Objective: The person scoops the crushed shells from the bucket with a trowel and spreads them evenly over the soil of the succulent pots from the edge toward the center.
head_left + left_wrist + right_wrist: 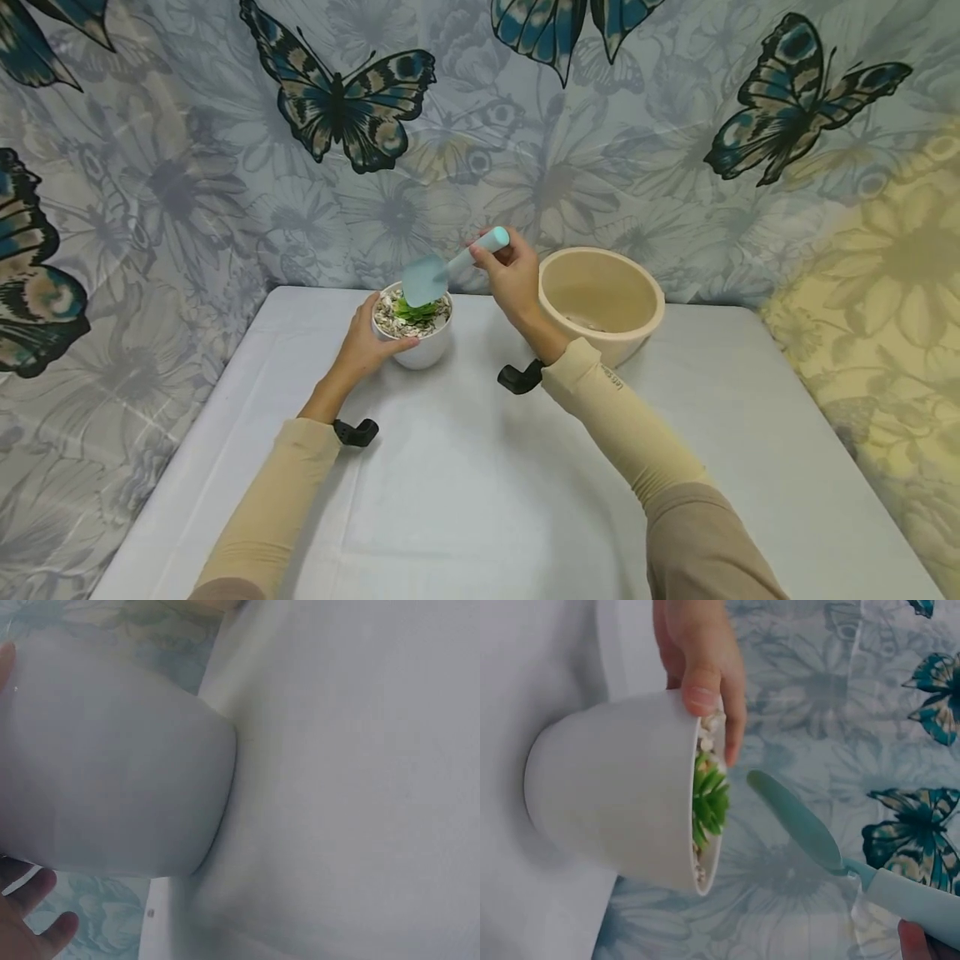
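Note:
A small white pot stands near the table's back edge, filled with pale pebbles around a green succulent. My left hand grips its rim from the left, the thumb at the near side. In the left wrist view the pot's smooth side fills much of the frame, with fingertips at its edges. My right hand holds a light blue trowel by the handle. Its blade tilts down over the succulent, and the right wrist view shows a gap between the blade tip and the plant.
A larger cream pot stands at the back, just right of my right hand, with a little material at its bottom. A white cloth covers the table. Butterfly-patterned fabric rises right behind the back edge.

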`<control>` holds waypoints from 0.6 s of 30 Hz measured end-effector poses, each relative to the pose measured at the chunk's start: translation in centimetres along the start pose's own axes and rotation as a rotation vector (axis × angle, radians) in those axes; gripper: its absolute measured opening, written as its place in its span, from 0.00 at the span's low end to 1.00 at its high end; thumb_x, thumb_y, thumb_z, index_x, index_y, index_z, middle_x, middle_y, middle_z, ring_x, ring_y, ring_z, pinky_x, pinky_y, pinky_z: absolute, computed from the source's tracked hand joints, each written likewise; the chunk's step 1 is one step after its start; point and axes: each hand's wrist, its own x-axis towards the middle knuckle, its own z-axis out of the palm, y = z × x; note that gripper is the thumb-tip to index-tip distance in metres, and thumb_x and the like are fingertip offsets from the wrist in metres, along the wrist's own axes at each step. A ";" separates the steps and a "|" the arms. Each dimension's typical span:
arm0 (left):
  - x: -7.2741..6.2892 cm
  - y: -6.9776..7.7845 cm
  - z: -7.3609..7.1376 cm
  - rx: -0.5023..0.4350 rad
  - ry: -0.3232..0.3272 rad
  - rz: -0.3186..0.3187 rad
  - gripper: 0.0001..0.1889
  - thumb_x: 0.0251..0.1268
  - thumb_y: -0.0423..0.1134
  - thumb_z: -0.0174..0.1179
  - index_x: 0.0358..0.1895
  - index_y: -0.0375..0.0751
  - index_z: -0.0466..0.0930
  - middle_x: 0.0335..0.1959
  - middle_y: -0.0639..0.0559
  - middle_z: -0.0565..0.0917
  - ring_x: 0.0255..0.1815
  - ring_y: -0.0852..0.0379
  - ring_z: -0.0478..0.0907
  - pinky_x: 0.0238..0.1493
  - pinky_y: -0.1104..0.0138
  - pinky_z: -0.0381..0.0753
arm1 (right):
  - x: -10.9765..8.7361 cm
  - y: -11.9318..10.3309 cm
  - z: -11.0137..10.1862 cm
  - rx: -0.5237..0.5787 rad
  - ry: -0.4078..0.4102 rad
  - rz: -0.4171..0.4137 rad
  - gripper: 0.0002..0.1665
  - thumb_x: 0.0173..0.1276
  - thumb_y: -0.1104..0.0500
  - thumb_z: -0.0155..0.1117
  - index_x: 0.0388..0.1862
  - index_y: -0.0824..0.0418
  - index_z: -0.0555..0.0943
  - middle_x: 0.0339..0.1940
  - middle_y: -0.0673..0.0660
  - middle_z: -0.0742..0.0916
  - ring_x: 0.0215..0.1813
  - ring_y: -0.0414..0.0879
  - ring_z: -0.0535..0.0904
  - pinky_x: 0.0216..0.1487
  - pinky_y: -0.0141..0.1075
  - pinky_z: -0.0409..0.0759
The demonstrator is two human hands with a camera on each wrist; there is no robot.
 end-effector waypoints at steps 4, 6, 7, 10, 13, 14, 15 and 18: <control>0.1 0.0 0.2 -0.040 0.007 0.010 0.60 0.50 0.58 0.72 0.79 0.47 0.40 0.77 0.36 0.51 0.78 0.37 0.51 0.73 0.39 0.56 | 0.2 0.2 -0.6 0.030 0.044 0.059 0.16 0.65 0.71 0.65 0.49 0.80 0.76 0.41 0.72 0.86 0.37 0.30 0.85 0.40 0.30 0.85; 0.1 -0.1 0.2 -0.059 0.004 0.012 0.60 0.50 0.57 0.73 0.79 0.47 0.40 0.77 0.36 0.50 0.78 0.37 0.50 0.73 0.39 0.55 | 0.2 0.3 -0.9 0.052 0.062 0.074 0.15 0.64 0.71 0.65 0.48 0.79 0.77 0.37 0.64 0.88 0.37 0.32 0.85 0.40 0.31 0.86; 0.1 -0.1 0.2 -0.067 0.005 0.012 0.60 0.50 0.56 0.73 0.79 0.47 0.40 0.77 0.36 0.50 0.78 0.37 0.50 0.73 0.39 0.55 | 0.2 0.3 -1.0 0.059 0.068 0.078 0.14 0.64 0.71 0.65 0.47 0.78 0.77 0.35 0.58 0.88 0.36 0.33 0.85 0.40 0.31 0.86; 0.0 -0.2 0.3 -0.087 0.008 0.012 0.59 0.50 0.55 0.73 0.79 0.47 0.40 0.77 0.36 0.50 0.78 0.37 0.50 0.74 0.39 0.54 | 0.2 0.5 -1.4 0.093 0.085 0.086 0.14 0.64 0.71 0.65 0.46 0.78 0.77 0.30 0.46 0.87 0.36 0.35 0.86 0.40 0.32 0.86; -0.1 -0.3 0.4 -0.102 0.016 0.017 0.59 0.51 0.53 0.73 0.79 0.45 0.40 0.77 0.37 0.51 0.78 0.38 0.50 0.74 0.40 0.54 | 0.1 0.5 -1.8 0.125 0.104 0.102 0.14 0.64 0.70 0.66 0.46 0.78 0.77 0.29 0.43 0.86 0.35 0.36 0.86 0.40 0.32 0.86; -0.1 -0.3 0.4 -0.107 0.018 0.020 0.59 0.51 0.53 0.73 0.79 0.45 0.40 0.76 0.37 0.51 0.78 0.38 0.50 0.74 0.41 0.54 | 0.0 0.5 -1.9 0.137 0.112 0.108 0.15 0.63 0.70 0.67 0.46 0.78 0.77 0.29 0.45 0.86 0.35 0.37 0.86 0.39 0.32 0.86; -0.1 -0.4 0.5 -0.115 0.020 0.021 0.59 0.51 0.53 0.73 0.79 0.45 0.40 0.76 0.37 0.51 0.78 0.39 0.50 0.74 0.41 0.54 | 0.0 0.5 -2.1 0.141 0.118 0.113 0.14 0.63 0.70 0.67 0.45 0.77 0.77 0.29 0.46 0.87 0.34 0.37 0.86 0.39 0.31 0.86; -0.1 -0.3 0.5 -0.127 0.022 0.028 0.59 0.50 0.54 0.73 0.79 0.46 0.40 0.76 0.38 0.51 0.78 0.39 0.50 0.74 0.41 0.54 | 0.0 0.5 -2.6 0.146 0.128 0.126 0.12 0.63 0.69 0.67 0.44 0.73 0.79 0.30 0.49 0.87 0.34 0.38 0.86 0.38 0.31 0.86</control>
